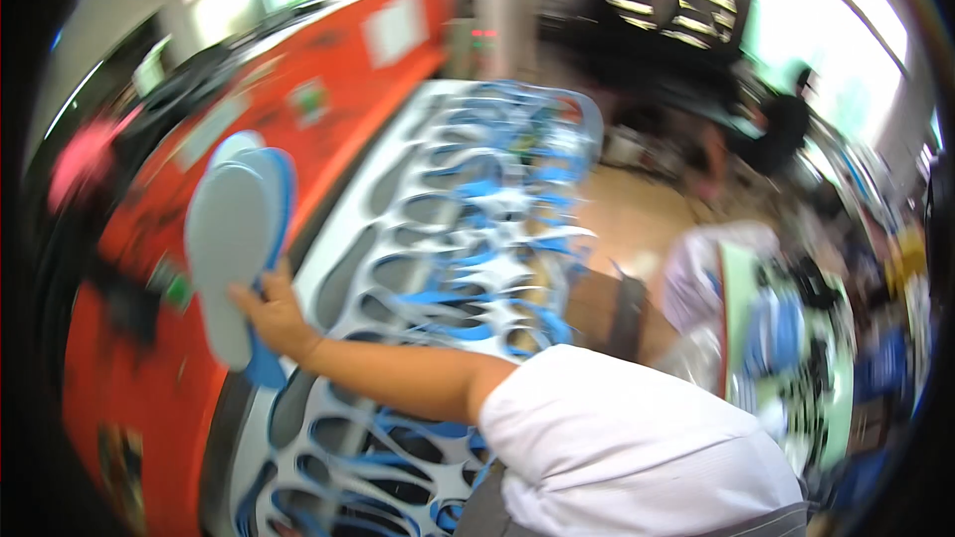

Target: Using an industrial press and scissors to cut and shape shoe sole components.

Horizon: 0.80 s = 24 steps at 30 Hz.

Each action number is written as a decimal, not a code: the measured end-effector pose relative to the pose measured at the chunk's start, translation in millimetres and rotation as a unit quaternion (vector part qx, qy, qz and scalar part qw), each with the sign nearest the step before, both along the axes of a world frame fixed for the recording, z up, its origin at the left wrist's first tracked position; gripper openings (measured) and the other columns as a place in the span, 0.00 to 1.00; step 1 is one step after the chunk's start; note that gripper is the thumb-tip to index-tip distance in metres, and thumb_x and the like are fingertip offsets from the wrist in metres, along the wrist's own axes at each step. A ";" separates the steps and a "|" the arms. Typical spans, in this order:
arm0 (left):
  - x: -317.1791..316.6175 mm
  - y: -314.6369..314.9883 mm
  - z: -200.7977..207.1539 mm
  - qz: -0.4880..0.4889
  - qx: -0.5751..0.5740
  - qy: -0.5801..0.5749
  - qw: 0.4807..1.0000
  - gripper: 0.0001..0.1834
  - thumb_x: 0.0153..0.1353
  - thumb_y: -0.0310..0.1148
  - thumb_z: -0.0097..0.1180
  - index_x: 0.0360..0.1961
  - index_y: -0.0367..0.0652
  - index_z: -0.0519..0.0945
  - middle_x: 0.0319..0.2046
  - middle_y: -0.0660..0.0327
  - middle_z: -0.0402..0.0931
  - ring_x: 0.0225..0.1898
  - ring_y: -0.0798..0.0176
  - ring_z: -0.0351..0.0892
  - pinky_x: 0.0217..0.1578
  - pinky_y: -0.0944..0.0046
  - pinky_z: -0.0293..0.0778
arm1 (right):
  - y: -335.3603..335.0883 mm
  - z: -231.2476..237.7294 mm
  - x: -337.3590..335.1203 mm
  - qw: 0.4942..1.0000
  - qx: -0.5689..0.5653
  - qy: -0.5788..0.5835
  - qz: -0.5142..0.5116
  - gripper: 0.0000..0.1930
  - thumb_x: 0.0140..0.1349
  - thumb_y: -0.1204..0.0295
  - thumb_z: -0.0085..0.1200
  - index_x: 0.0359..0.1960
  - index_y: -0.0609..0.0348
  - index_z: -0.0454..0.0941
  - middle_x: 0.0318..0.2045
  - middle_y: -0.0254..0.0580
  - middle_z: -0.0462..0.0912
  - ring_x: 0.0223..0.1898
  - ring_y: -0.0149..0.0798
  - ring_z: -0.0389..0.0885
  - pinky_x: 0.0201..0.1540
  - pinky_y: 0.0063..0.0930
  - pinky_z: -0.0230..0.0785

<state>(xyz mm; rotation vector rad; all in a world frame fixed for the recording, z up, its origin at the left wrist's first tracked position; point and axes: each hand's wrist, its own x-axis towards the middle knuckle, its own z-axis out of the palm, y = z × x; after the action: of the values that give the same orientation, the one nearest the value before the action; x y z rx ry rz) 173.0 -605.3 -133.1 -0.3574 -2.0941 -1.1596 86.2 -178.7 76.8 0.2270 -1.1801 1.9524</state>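
left hand [271,316] gripping stacked insoles [234,254] (grey, blue), over cut-out foam sheet [418,239], right hand unseen

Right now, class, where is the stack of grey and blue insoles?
In the head view, the insoles are at the left, held upright in a hand, in front of the orange machine and beside the cut-out foam sheet.

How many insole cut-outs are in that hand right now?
3 at least: the gray front insole and two blue-edged ones fanned behind it, all in the raised hand; more may be hidden.
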 end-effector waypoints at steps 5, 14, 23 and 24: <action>27.5 199.2 126.0 -0.126 -0.155 -0.050 0.979 0.23 0.54 0.42 0.63 0.38 0.29 0.79 0.30 0.49 0.80 0.28 0.52 0.77 0.32 0.54 0.74 | 149.6 3.3 81.7 0.986 0.141 0.056 -0.066 0.28 0.53 0.65 0.56 0.56 0.63 0.68 0.59 0.57 0.60 0.61 0.50 0.61 0.63 0.38 0.53; 89.2 478.3 122.4 -0.401 -0.181 -0.088 0.894 0.24 0.54 0.42 0.63 0.41 0.29 0.78 0.34 0.47 0.79 0.31 0.50 0.78 0.36 0.53 0.75 | 238.1 -36.4 275.5 0.966 0.184 0.168 -0.063 0.50 0.56 0.45 0.55 0.68 0.66 0.42 0.60 0.67 0.63 0.58 0.63 0.66 0.56 0.48 0.62; 257.2 742.1 115.1 -0.620 -0.198 -0.171 0.740 0.25 0.55 0.42 0.62 0.44 0.28 0.76 0.38 0.45 0.78 0.35 0.48 0.78 0.39 0.53 0.76 | 434.1 -185.7 532.0 0.976 0.059 -0.098 -0.187 0.40 0.58 0.50 0.56 0.63 0.65 0.54 0.68 0.61 0.48 0.69 0.58 0.48 0.67 0.44 0.43; 272.5 748.0 137.7 -0.612 -0.190 -0.162 0.750 0.25 0.55 0.42 0.62 0.44 0.28 0.76 0.39 0.44 0.78 0.35 0.48 0.78 0.40 0.53 0.76 | 445.5 -200.6 551.0 0.963 0.018 -0.091 -0.252 0.31 0.57 0.52 0.57 0.54 0.63 0.66 0.67 0.60 0.52 0.67 0.59 0.52 0.66 0.46 0.45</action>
<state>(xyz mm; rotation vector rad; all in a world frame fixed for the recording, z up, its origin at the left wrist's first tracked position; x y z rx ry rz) 445.5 142.7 4.7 -2.0931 -2.3480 -1.4838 637.2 266.8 -123.8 -0.2238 -1.2458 1.5241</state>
